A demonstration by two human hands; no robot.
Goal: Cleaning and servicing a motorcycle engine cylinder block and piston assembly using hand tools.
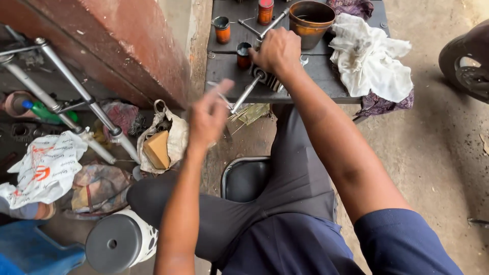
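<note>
On the dark bench (326, 81) ahead, our right hand (277, 51) is closed down over a small ribbed metal part (269, 81) beside a steel rod (246, 94), pinning it. Our left hand (208, 118) hangs blurred in front, fingers loosely half-open; we cannot tell whether it holds anything. We should keep the part pressed flat, clear of the small cans (222, 29) and rag (369, 56).

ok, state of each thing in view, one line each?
right hand: closed over small metal parts on the dark bench
left hand: raised off the bench, motion-blurred, grip unclear
metal rod: lying slanted over the bench edge
brown tub: upright, open
white rag: crumpled, draped on the bench
small orange cup: upright, open
</note>
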